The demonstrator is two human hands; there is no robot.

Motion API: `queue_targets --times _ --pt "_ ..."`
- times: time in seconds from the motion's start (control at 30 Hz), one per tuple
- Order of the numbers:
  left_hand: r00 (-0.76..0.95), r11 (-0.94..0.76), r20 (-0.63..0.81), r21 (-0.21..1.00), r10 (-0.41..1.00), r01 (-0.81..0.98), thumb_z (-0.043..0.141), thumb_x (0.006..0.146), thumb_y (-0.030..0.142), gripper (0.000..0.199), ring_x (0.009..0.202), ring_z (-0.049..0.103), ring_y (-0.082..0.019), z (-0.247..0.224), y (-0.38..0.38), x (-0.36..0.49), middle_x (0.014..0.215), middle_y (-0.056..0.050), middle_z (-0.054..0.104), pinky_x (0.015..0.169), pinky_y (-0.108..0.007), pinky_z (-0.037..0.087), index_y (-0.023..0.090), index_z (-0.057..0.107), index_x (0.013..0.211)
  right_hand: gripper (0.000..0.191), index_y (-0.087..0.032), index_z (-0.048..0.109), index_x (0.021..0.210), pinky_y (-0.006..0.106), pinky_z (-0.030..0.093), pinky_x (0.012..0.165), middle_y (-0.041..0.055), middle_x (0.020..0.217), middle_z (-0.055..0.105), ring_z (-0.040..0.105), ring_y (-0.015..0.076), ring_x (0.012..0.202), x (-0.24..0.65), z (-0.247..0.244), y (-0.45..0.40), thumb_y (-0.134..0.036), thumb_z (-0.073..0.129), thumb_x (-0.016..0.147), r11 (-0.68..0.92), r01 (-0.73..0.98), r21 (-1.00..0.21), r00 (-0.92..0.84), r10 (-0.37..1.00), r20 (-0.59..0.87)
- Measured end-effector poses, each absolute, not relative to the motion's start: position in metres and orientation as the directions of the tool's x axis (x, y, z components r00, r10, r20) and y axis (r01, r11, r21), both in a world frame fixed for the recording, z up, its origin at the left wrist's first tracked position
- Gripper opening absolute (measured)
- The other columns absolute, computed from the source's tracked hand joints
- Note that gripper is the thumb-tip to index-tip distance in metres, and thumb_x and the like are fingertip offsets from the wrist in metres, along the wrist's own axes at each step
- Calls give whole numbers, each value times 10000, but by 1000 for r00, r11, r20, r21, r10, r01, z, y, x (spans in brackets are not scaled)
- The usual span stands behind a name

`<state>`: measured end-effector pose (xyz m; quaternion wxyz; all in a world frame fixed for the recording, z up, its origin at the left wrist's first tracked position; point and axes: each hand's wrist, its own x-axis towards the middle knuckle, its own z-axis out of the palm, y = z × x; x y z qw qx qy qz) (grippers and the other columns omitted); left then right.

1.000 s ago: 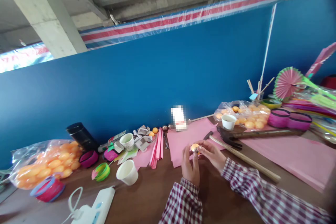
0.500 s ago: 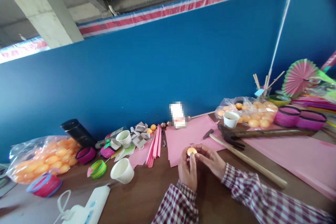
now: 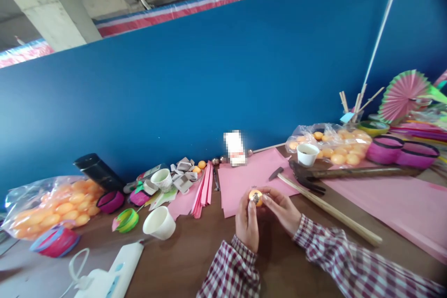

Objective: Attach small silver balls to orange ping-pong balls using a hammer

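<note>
An orange table tennis ball (image 3: pixel 259 198) is pinched between the fingertips of both hands. On the side facing me it has a dark, silvery patch; whether that is a hole or a metal piece, I cannot tell. My left hand (image 3: pixel 246 223) grips the ball from the left and below, thumb up against it. From the right, my right hand (image 3: pixel 282 209) holds it with thumb and forefinger. Just beyond the hands lie sheets of pink paper (image 3: pixel 240 181). A small hammer (image 3: pixel 328 204) with a pale wooden handle rests to the right of my right hand.
A larger claw hammer (image 3: pixel 349 173) lies behind it. Bagged orange balls stand at left (image 3: pixel 52 209) and right (image 3: pixel 349 149). White cups (image 3: pixel 159 223) (image 3: pixel 307 154), folded pink strips (image 3: pixel 206 191), a black bottle (image 3: pixel 99 172) and a power strip (image 3: pixel 122 265) occupy the table.
The ball has been turned slightly in my fingers, so its dark, silvery patch now shows more clearly. Both hands still hold it. The whole view has shifted a little.
</note>
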<state>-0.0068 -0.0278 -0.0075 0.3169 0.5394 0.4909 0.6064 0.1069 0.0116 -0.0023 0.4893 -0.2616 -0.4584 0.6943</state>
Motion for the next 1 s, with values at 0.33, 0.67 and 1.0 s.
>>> queue_targets --times 0.33,0.67,1.0 --pt "-198 -310 315 949 928 56 451 790 305 328 1021 507 -195 -6 -25 -7 1095 -91 563 882 -348 400 166 517 1079 292 -199 570 961 270 491 668 37 881 629 584 131 749 106 -8 14 -306 620 694 -111 -478 -872 -420 900 116" --pt "-85 -225 220 972 972 -64 476 763 363 355 817 571 -188 -4 -26 -9 926 -107 611 678 -297 482 117 554 1007 311 -238 556 1042 255 478 648 25 860 618 564 128 736 108 -5 6 -331 560 745 -93 -447 -890 -454 881 135" --pt "-120 -278 294 951 948 138 486 758 342 285 611 535 -119 6 -32 -7 775 -58 581 596 -255 467 127 556 933 321 -221 585 1003 235 445 564 12 759 599 520 103 600 107 -1 5 -351 591 710 -13 -411 -912 -400 901 167"
